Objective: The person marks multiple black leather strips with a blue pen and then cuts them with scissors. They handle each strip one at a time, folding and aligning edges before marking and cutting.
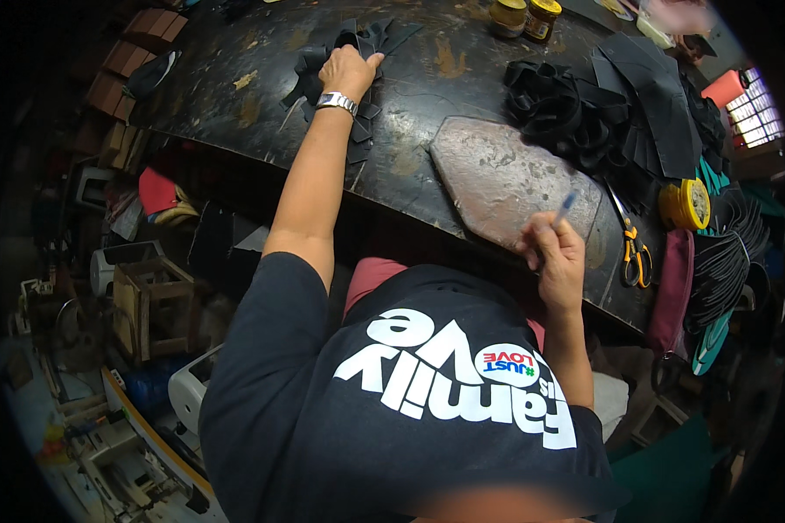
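- Left hand (349, 71): fingers bent into the black pieces (307, 74), tips hidden, so I cannot tell whether it grips one; the pieces lie well in from the worktop (235, 105)'s near edge.
- Right hand (556, 257): closed on a pen (569, 203), held up over the near edge of the board (497, 166).
- Done, I judge: the pieces look cut already (any marks on them are too small to see).
- Left, I judge: they lie loose and overlapping, so putting them in order seems undone.
- Farther right: scissors (635, 261) rest beside the board, unused; black strips (558, 100) and panels (650, 96) lie heaped beyond it, finished or not I cannot tell.
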